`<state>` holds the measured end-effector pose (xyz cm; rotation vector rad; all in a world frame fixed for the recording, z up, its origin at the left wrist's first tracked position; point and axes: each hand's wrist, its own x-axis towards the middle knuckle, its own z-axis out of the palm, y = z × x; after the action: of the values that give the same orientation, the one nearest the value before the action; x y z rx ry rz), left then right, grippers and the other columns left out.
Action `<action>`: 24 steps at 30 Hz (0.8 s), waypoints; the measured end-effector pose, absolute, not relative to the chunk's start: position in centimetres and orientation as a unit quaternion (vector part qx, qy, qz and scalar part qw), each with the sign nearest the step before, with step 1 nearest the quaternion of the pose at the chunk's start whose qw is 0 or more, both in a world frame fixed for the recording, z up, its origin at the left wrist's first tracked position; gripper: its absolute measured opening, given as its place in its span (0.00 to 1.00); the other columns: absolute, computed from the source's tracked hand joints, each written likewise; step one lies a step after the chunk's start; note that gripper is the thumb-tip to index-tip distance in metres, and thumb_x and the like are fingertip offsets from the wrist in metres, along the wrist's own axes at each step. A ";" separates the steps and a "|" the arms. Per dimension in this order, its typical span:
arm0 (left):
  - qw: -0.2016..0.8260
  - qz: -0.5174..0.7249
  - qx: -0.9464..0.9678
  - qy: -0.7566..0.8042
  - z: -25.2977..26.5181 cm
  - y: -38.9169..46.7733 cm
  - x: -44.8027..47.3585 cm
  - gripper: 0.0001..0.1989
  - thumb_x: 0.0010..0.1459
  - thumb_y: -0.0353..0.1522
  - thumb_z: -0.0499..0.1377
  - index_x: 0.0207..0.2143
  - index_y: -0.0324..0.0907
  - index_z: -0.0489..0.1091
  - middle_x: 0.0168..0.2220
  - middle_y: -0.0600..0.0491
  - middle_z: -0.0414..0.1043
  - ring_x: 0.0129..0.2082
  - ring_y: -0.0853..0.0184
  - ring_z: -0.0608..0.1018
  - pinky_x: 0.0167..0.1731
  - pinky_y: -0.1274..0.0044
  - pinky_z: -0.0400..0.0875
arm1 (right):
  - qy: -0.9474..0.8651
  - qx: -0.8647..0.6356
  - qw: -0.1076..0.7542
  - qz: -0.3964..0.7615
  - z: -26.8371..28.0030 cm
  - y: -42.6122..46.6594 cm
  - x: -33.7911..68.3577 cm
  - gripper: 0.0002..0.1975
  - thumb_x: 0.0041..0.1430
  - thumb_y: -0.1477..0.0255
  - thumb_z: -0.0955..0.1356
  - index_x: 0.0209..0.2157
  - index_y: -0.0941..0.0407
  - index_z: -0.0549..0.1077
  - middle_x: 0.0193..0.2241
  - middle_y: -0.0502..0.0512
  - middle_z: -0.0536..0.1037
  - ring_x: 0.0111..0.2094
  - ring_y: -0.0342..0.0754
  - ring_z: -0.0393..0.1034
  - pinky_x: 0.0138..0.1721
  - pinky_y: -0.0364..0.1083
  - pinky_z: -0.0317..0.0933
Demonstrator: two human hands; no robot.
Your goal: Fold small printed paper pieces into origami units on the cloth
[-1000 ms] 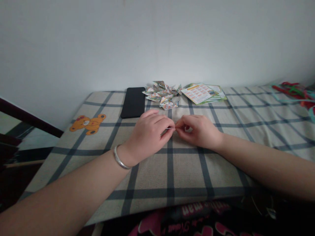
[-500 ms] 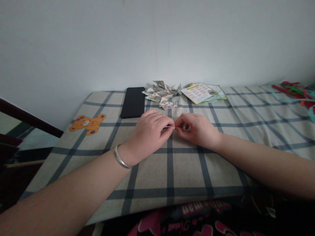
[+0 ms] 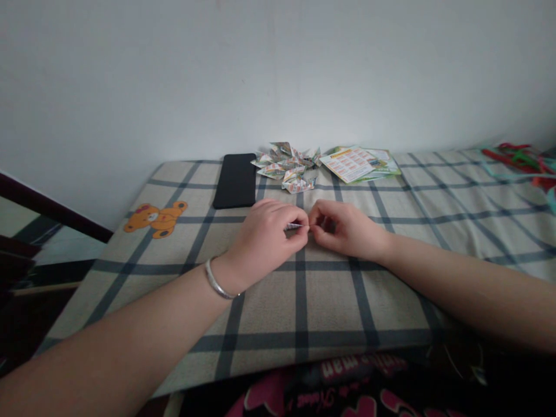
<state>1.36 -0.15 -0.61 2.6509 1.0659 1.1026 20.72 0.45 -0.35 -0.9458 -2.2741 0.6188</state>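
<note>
My left hand (image 3: 278, 234), with a silver bangle at the wrist, is closed in a pinch on a small folded piece of paper (image 3: 294, 226). Only a thin printed edge of that paper shows between thumb and index finger; the rest is hidden by the fingers. Touching it fingertip to fingertip, my right hand (image 3: 345, 229) pinches the other end of the paper. Both hands are low over the middle of the checked tablecloth (image 3: 269, 313). Beyond them lie several folded printed paper pieces (image 3: 286, 165) in a cluster.
Left of the folded pieces lies a black phone (image 3: 236, 180). A stack of printed leaflets (image 3: 351, 165) is to their right, near the wall (image 3: 278, 75). A bear picture (image 3: 157, 219) marks the cloth at left. Red and green items (image 3: 519, 159) lie far right.
My left hand has tilted slightly and its fingers have shifted, so more of the paper's edge shows. The right hand stays in nearly the same place.
</note>
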 end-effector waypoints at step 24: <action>0.075 0.339 0.865 0.362 -0.1 0.1 0.7 0.02 0.59 0.28 0.56 0.33 0.41 0.68 0.31 0.56 0.73 0.33 0.70 0.75 0.33 0.78 0.66 | -0.824 -0.373 0.344 0.254 -0.6 1.1 21.3 0.05 0.50 0.79 0.65 0.30 0.56 0.66 0.24 0.46 0.68 0.24 0.39 0.61 0.26 0.40 0.56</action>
<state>0.67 0.13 -0.14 2.5956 1.0846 1.0164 21.27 1.12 -0.61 -0.9679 -2.1407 0.6586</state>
